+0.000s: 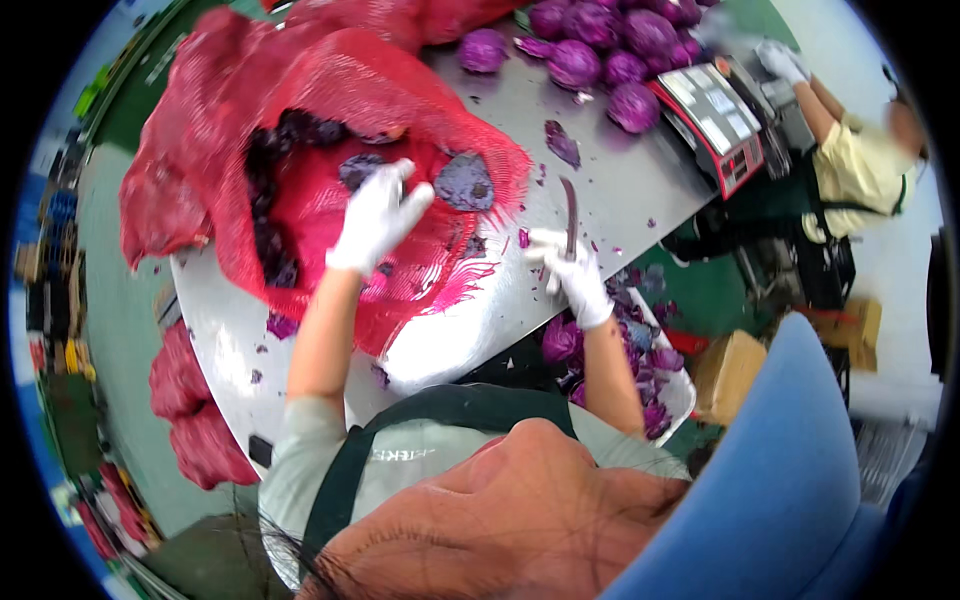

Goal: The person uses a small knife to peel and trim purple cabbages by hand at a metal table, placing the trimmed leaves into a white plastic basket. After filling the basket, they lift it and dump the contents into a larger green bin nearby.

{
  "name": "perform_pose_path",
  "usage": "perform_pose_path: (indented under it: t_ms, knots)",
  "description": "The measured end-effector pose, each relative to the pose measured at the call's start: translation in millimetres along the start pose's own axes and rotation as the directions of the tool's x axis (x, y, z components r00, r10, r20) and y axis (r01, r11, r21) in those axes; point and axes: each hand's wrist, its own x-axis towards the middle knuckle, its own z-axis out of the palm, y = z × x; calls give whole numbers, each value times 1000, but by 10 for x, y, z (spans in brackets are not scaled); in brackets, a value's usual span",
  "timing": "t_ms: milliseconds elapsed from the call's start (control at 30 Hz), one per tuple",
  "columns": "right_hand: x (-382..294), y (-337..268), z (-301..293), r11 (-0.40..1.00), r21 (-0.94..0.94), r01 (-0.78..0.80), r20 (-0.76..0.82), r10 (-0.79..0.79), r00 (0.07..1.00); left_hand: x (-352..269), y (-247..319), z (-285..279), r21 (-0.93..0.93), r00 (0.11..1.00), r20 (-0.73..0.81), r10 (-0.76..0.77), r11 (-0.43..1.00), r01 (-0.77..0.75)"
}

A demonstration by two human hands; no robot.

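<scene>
My left hand (382, 217), in a white glove, reaches over the open mouth of a red mesh sack (330, 82), its fingers spread beside a dull purple cabbage (361, 169). Another dark cabbage (465, 181) lies to the right of those fingers on the mesh. Over the steel table's near right edge, my gloved right hand (574, 277) is closed on a knife (571, 214) with a narrow, dark, curved blade pointing away from me. Dark leaves or cabbages line the inside of the sack; how many is hidden.
Peeled purple cabbages (574, 64) are heaped at the steel table's (517, 300) far side, beside a red weighing scale (709, 120). A white crate (679, 382) of trimmed leaves stands below my right arm. A co-worker (855, 165) in gloves stands beyond the scale. Filled red sacks (180, 375) lie on the left.
</scene>
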Motion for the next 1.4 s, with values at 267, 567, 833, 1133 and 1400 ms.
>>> perform_pose_path:
  t_ms: [267, 567, 833, 1133, 1400]
  knots:
    - [-340, 549, 222, 991, 131, -9, -73, 18, 997, 1426, -1036, -30, 320, 863, -364, 350, 917, -237]
    - [-403, 441, 268, 981, 97, -169, -142, 182, 973, 2305, -1668, 391, 63, 994, -77, 75, 996, -70]
    - [-428, 419, 255, 978, 2, -207, -164, 204, 965, 630, -914, 266, 10, 840, -534, 93, 995, -104]
    - [-164, 55, 571, 973, -96, -210, -124, 198, 972, -29, -958, 346, -449, 947, -316, -55, 888, -98]
    - [728, -277, 1322, 939, -339, 57, 59, -39, 997, -685, -746, 704, -628, 902, -412, -127, 757, -180]
